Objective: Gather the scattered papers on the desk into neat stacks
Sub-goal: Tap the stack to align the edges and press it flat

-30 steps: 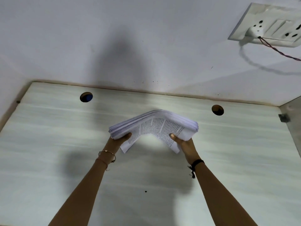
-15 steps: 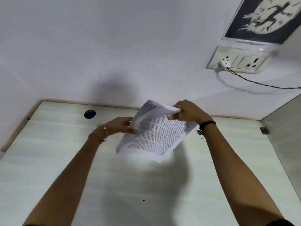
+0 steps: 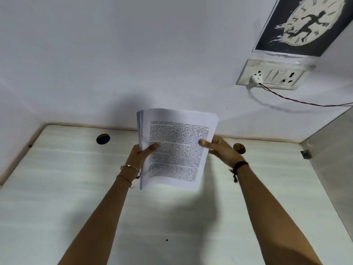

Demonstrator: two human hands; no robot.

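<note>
A thick stack of printed papers (image 3: 175, 148) stands almost upright above the pale wooden desk (image 3: 57, 188), its printed face turned toward me. My left hand (image 3: 142, 153) grips the stack's left edge, thumb on the front page. My right hand (image 3: 219, 149) holds the right edge, thumb pressed on the page and fingers behind it. The lower edge of the stack hangs a little above the desk top.
Two round cable holes (image 3: 103, 139) (image 3: 239, 148) sit near the desk's back edge. A white wall rises behind, with a switch and socket panel (image 3: 275, 75), a plugged wire (image 3: 305, 102) and a clock poster (image 3: 309, 23). A grey side panel (image 3: 332, 159) bounds the right.
The stack was lifted off the desk and turned upright. My left hand moved onto its left edge and my right hand dropped from the top corner to the right edge.
</note>
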